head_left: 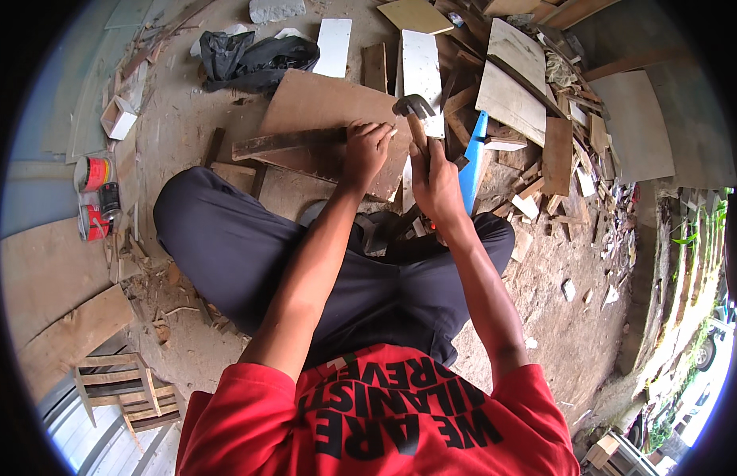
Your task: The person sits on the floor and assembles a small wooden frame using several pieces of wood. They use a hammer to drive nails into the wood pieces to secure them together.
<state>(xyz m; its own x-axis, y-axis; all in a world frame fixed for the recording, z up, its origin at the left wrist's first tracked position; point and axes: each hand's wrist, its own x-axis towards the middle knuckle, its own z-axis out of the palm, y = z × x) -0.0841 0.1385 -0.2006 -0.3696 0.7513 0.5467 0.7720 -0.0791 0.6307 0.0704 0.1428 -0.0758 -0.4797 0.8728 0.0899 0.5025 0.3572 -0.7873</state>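
My right hand [437,184] is wrapped round the wooden handle of a claw hammer [414,106], whose dark metal head is raised just right of my left hand. My left hand [368,151] is closed, its fingers pinched together over a brown board [329,101] in front of my crossed legs. What those fingers hold, if anything, is too small to make out. A dark wooden strip [285,142] runs along the board and ends under my left hand. Close to my right hand lies a long blue tapered blade [474,159], its near end hidden behind my wrist.
Offcuts [535,186] and larger panels [515,75] are heaped at the right. Beyond the board lie a black plastic bag [257,62] and white boards [420,67]. Red cans [92,174] stand at the far left, above a wooden rack [126,389].
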